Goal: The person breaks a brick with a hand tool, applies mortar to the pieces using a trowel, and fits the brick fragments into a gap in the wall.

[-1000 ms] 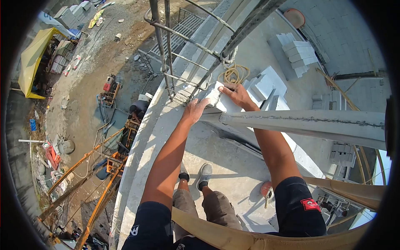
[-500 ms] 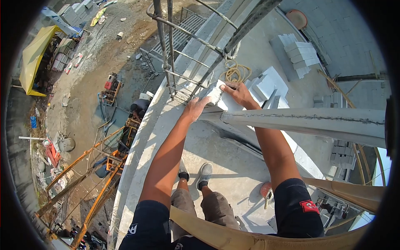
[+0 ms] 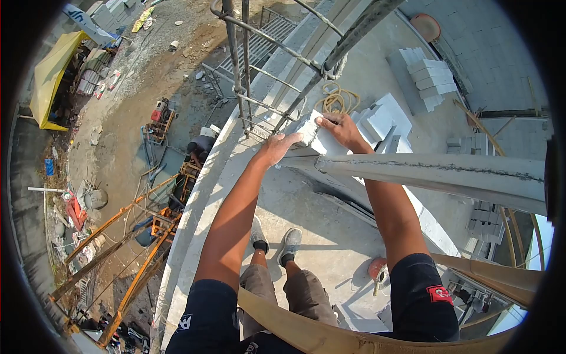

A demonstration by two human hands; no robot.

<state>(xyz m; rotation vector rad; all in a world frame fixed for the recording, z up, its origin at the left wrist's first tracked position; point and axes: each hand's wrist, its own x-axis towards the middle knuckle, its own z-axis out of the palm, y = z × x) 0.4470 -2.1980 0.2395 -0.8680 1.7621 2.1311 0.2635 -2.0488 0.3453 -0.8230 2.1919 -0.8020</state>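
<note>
A small white block (image 3: 308,128) with a rough, mortar-like face sits at the end of a low block wall, beside upright rebar (image 3: 244,65). My left hand (image 3: 276,148), dusted white, presses its fingers against the block's near left side. My right hand (image 3: 343,131) grips the opposite side, thumb on top and fingers curled over the edge. Whether the block rests fully on the wall is hidden by the hands. A grey-white beam or pole (image 3: 424,171) crosses just below my right wrist.
A coiled yellow rope (image 3: 336,99) and stacked white blocks (image 3: 386,121) lie beyond my right hand. A red bucket (image 3: 377,269) stands by my feet. At the left, the slab edge (image 3: 191,218) drops to a lower yard, where a person (image 3: 202,146) bends near orange-framed equipment.
The view has shifted slightly, so the yard and rebar appear a little farther right. Both hands stay on the white block, with the left fingers a little flatter against it.
</note>
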